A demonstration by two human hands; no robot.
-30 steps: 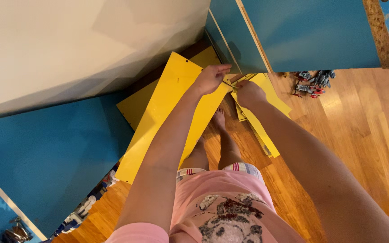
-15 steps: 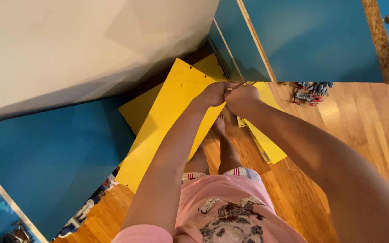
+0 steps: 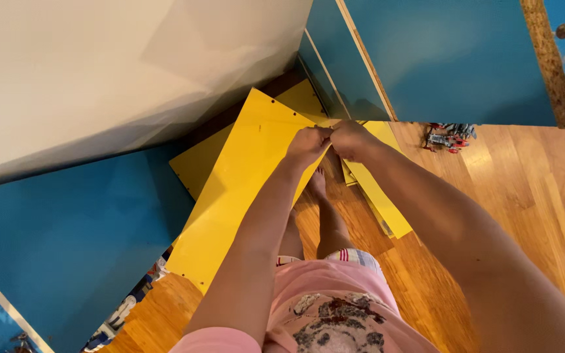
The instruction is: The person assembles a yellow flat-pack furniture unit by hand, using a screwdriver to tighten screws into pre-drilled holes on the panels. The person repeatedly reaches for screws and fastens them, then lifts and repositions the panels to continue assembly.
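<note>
We pinch something tiny, too small to identify, between left hand and right hand above yellow panels; panels lie loose, unassembled.

Warm indoor light, soft shadow across white wall, near forearms slightly blurred, wide-angle stretch

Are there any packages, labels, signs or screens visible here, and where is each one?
None in view: no package, label, sign or screen.
Only plain yellow boards under the left hand and right hand, blue panels, and a printed picture on the pink shirt.
</note>
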